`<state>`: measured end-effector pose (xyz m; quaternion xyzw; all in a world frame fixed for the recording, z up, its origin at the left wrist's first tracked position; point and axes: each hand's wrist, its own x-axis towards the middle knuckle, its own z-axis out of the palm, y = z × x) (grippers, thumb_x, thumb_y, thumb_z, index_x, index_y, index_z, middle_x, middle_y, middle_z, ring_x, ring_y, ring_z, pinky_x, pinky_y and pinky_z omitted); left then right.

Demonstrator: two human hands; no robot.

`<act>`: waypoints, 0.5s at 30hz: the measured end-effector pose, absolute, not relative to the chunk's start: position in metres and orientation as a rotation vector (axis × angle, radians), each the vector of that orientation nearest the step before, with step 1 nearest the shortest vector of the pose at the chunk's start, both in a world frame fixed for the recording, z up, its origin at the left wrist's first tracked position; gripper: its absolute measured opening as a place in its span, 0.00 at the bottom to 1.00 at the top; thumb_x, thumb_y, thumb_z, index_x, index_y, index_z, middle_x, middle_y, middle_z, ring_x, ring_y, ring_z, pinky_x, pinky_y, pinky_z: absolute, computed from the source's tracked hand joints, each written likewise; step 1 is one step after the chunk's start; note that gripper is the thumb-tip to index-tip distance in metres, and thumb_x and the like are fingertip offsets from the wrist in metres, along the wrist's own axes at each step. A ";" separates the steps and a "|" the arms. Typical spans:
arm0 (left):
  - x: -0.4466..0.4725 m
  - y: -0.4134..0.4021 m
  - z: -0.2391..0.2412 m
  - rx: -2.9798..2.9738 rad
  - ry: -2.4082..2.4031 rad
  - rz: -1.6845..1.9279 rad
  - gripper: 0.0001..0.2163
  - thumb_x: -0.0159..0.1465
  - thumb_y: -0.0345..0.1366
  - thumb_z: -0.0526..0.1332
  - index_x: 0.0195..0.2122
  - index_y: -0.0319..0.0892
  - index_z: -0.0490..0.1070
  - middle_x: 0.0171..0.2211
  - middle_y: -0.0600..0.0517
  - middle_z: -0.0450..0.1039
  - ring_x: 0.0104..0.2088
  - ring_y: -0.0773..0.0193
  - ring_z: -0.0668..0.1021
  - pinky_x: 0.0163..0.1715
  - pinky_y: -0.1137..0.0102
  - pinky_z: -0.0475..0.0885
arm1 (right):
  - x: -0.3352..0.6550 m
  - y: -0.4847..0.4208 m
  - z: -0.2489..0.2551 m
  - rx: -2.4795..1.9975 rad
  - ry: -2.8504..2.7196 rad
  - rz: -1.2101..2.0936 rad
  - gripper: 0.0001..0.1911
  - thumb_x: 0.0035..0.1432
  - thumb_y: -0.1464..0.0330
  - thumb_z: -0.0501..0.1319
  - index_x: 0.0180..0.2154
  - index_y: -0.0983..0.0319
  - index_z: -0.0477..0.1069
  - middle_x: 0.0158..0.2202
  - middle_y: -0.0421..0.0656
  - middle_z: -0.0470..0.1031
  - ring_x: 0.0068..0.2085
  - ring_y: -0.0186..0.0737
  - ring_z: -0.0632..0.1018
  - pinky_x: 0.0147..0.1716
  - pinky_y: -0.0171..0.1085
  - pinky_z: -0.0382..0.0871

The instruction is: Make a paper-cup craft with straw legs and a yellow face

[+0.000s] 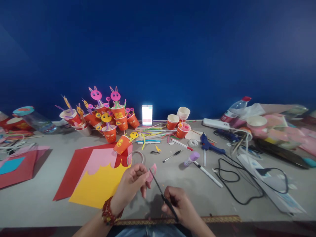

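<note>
My left hand (134, 181) pinches a small piece of pink paper (151, 173) between thumb and fingers, above the near part of the table. From the right, my right hand (180, 204) grips a pair of dark scissors (160, 192). Their blades point up and to the left and lie against the pink piece; whether the blades are parted I cannot tell. Below and left of my left hand lies a yellow paper sheet (96, 187) with a scalloped upper edge. Pink (98, 158) and red paper (67, 172) sheets are under it.
Decorated red paper cups (119, 113) crowd the back left, and a roll of tape (135, 158) lies before them. A purple glue stick (192, 159), pens (172, 156) and a blue glue gun (211, 145) lie right of centre. A black cable (237, 197) loops across the right side.
</note>
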<state>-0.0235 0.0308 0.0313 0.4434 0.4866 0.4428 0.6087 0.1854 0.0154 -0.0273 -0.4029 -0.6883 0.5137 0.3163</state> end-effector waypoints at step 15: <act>-0.018 0.028 0.029 1.105 1.065 0.885 0.14 0.61 0.47 0.64 0.30 0.42 0.65 0.20 0.55 0.75 0.12 0.73 0.71 0.14 0.79 0.63 | 0.166 0.027 0.001 -0.962 -1.289 1.502 0.18 0.49 0.58 0.73 0.35 0.60 0.70 0.32 0.40 0.73 0.32 0.37 0.72 0.32 0.33 0.65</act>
